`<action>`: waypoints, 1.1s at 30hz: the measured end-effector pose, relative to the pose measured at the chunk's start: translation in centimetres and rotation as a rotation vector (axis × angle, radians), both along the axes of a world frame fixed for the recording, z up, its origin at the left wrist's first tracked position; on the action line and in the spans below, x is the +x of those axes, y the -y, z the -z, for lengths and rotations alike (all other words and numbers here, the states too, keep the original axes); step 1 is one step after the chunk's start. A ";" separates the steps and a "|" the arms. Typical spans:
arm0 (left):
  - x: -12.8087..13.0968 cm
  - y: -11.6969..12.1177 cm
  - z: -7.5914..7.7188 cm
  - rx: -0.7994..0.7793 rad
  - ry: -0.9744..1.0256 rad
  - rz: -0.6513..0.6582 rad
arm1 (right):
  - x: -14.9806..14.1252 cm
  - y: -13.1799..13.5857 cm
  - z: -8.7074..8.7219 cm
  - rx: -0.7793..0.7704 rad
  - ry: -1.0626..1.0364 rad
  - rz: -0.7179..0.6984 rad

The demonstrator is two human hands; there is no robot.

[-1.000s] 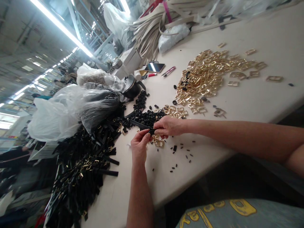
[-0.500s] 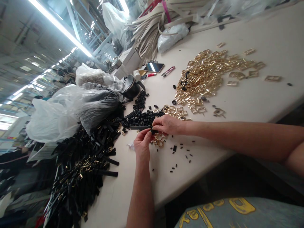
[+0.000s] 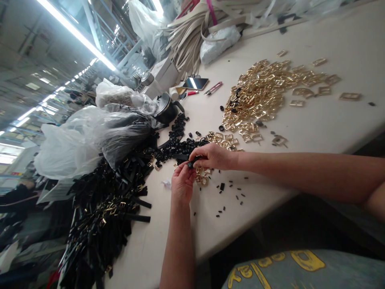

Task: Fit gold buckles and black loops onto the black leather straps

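Observation:
My left hand [image 3: 183,182] and my right hand [image 3: 215,156] meet over the table, fingertips pinched together on a short black strap [image 3: 179,157]. A small dark part, perhaps a loop, shows between the fingers; its exact shape is hidden. Just beyond the hands lies a heap of small black loops [image 3: 171,149]. Gold buckles [image 3: 204,180] lie under and beside my right hand, with more gold buckles [image 3: 224,139] behind it. To the left of my left hand spreads a large pile of black straps with gold buckles [image 3: 111,216].
A big heap of gold buckles [image 3: 258,94] covers the right of the table [image 3: 325,124]. Small black bits [image 3: 222,187] are scattered near the front edge. Farther back are a black mug [image 3: 167,110], a phone [image 3: 195,83], thread snips [image 3: 214,88], plastic bags [image 3: 75,140] and beige straps [image 3: 186,40].
The fingers of my left hand have curled in more around the held strap, and its dark part now shows at the fingertips. The whole view has shifted very slightly.

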State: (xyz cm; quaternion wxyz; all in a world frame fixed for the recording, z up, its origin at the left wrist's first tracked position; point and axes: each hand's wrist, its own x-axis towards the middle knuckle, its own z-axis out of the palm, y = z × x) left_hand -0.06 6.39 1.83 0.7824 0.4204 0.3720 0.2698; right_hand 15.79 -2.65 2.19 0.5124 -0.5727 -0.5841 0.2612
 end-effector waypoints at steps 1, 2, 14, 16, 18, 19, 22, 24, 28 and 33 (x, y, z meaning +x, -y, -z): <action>0.0 0.0 0.0 -0.006 0.007 0.004 | 0.0 0.0 0.0 -0.003 -0.002 -0.012; -0.1 0.0 -0.1 -0.011 0.014 0.009 | 0.0 0.0 0.0 -0.001 0.001 -0.021; -0.2 0.3 0.2 -0.008 0.092 0.007 | -0.2 0.1 -0.2 -0.006 -0.065 -0.065; -0.2 0.5 0.1 0.004 0.094 0.007 | -0.2 0.2 -0.4 -0.010 -0.072 -0.068; -0.1 0.6 0.1 0.013 0.079 0.003 | -0.3 0.3 -0.6 -0.008 -0.056 -0.064; -0.1 0.7 0.1 0.017 0.070 0.000 | -0.3 0.3 -0.6 -0.002 -0.040 -0.061; 0.0 0.7 0.0 0.029 0.065 0.008 | -0.3 0.3 -0.6 0.044 0.044 -0.059; 0.0 0.7 -0.1 0.030 0.076 0.019 | -0.3 0.3 -0.6 0.092 0.101 -0.044; 0.1 0.7 -0.1 0.028 0.080 0.014 | -0.4 0.3 -0.5 0.122 0.108 -0.023; -0.1 0.8 0.1 0.122 0.056 -0.005 | -0.6 0.5 -0.5 0.072 0.010 -0.014</action>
